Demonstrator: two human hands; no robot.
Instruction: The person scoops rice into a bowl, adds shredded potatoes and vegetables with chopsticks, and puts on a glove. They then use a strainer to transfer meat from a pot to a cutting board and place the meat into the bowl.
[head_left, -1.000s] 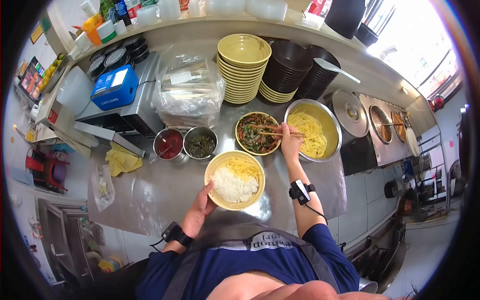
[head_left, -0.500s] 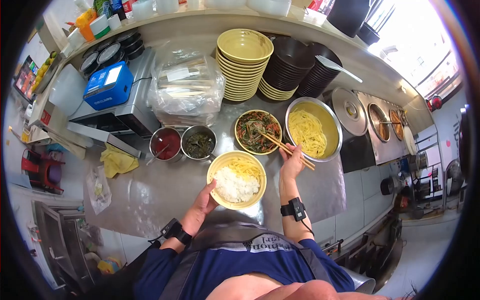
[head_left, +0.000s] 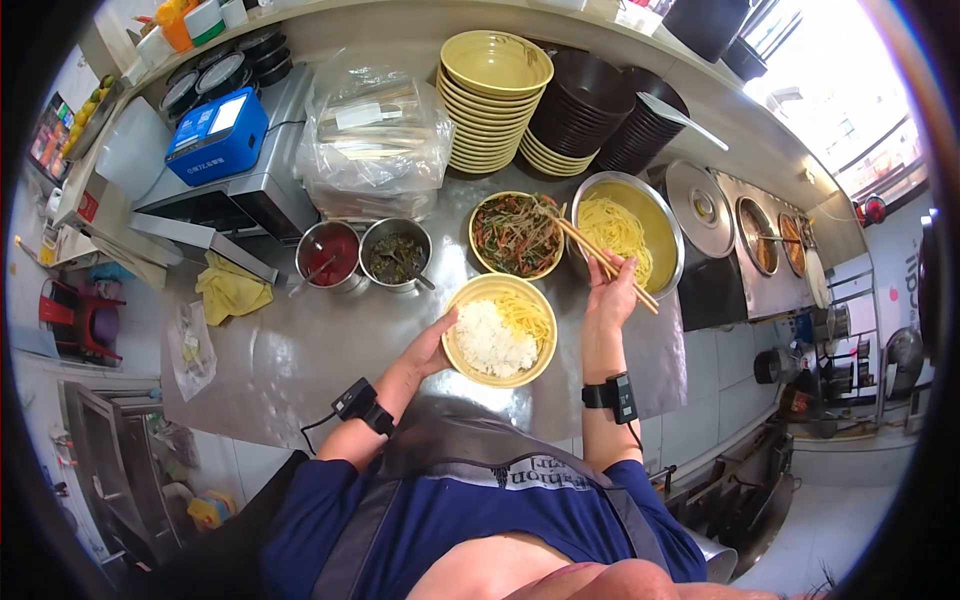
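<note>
My left hand (head_left: 432, 345) is closed on the left rim of a cream bowl (head_left: 482, 379). White rice (head_left: 494, 340) fills most of it, with yellow shreds (head_left: 527, 316) on the upper right side. A pair of wooden chopsticks (head_left: 640, 292) is in my closed right hand (head_left: 611, 292). Their tips overlap the right edge of a bowl of dark greens with orange shreds (head_left: 515, 235). Right beside that stands a steel bowl (head_left: 672, 262) of pale yellow strips (head_left: 612, 240), partly behind my right hand and the chopsticks.
Steel pots of red sauce (head_left: 330, 250) and chopped greens (head_left: 394, 256) stand left of the bowls. Behind are stacked cream bowls (head_left: 490, 110), black bowls (head_left: 585, 105) and bagged chopsticks (head_left: 372, 140). A lidded pot (head_left: 697, 210) is at right, a yellow cloth (head_left: 232, 288) at left.
The rice bowl has moved right and away from my body with my left hand. My right hand has shifted right, and the chopstick tips have moved from over the greens to that bowl's right edge.
</note>
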